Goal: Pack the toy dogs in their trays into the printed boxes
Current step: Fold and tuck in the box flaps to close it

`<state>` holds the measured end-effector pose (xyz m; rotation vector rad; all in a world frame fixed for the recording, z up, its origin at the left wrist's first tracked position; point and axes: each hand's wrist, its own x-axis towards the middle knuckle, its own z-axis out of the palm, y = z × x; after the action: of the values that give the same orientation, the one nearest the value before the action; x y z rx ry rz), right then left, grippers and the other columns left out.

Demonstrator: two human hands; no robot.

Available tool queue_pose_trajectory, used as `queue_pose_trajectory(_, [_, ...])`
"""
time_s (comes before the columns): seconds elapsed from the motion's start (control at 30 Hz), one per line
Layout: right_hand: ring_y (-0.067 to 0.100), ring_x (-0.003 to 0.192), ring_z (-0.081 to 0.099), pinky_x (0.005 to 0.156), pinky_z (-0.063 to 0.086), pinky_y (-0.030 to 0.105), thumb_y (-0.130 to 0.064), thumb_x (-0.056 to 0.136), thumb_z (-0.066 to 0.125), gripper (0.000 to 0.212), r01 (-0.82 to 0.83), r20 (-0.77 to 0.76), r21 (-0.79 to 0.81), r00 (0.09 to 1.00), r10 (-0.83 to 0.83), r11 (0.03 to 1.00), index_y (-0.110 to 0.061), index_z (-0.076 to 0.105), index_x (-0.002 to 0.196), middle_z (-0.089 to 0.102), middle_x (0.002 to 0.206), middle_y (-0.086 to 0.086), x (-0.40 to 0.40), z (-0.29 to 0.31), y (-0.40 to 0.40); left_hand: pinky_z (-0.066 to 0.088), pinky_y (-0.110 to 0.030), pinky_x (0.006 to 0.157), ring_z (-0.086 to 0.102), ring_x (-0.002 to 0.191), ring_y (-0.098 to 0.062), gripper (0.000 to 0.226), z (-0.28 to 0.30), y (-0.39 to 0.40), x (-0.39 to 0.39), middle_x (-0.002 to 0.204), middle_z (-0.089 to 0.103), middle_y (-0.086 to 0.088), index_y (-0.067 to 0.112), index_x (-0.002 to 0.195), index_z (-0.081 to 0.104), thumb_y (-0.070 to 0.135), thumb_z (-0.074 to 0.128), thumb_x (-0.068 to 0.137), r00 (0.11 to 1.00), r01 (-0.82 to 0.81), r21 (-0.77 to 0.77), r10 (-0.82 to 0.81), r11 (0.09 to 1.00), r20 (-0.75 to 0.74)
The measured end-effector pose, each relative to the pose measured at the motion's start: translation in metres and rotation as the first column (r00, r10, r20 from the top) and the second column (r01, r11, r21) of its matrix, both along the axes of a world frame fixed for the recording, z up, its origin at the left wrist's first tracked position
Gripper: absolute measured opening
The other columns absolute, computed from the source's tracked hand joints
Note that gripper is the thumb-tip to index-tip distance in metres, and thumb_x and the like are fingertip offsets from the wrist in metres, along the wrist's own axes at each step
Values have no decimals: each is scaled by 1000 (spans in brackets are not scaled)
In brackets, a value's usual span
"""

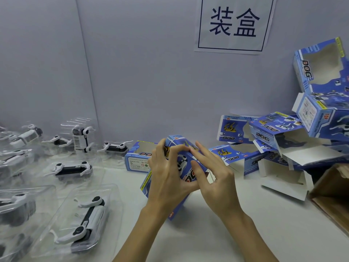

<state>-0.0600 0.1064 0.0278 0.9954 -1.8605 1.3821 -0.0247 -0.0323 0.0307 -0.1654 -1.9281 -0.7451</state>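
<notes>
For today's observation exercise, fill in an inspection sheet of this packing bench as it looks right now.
Surface: white tabletop.
Job's things: blue printed cardboard box held in both hands; white-and-black toy dogs in clear plastic trays at left; heap of empty blue printed boxes at right.
Clutter: brown cardboard carton at right edge.
Hands: left hand grips the box; right hand presses its top.
Cables: nothing seen.
Surroundings: grey wall, white paper sign.

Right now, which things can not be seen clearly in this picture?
- Inside of the held box, head view: both hands, left and right, cover it.
- Small print on the box behind: too small to read.
- Brown carton: cut off by the right edge.
- Toy dogs in trays at far left: cut off by the left edge, blurred by clear plastic.
</notes>
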Motion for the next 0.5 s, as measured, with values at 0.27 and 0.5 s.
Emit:
queue_pose_trajectory(0.27, [17, 142, 51, 110, 49, 29, -23, 104, 61, 43, -8, -8, 11, 1000, 8, 1000, -21, 59, 147, 58, 150, -11, -2, -2, -1, 47, -49, 104, 52, 126, -22, 86, 5, -3, 3, 146, 45, -4, 23, 143, 47, 63, 74, 72, 997, -1, -56, 6, 998, 74])
queue_pose_trajectory(0.5, [18, 142, 49, 112, 47, 36, -23, 105, 56, 37, -6, 26, 8, 1000, 6, 1000, -26, 64, 142, 58, 147, -16, 1, 0, -6, 58, -44, 89, 58, 113, -24, 86, 10, -12, 5, 136, 51, -6, 9, 134, 54, 62, 73, 69, 998, 11, -76, -6, 997, 61])
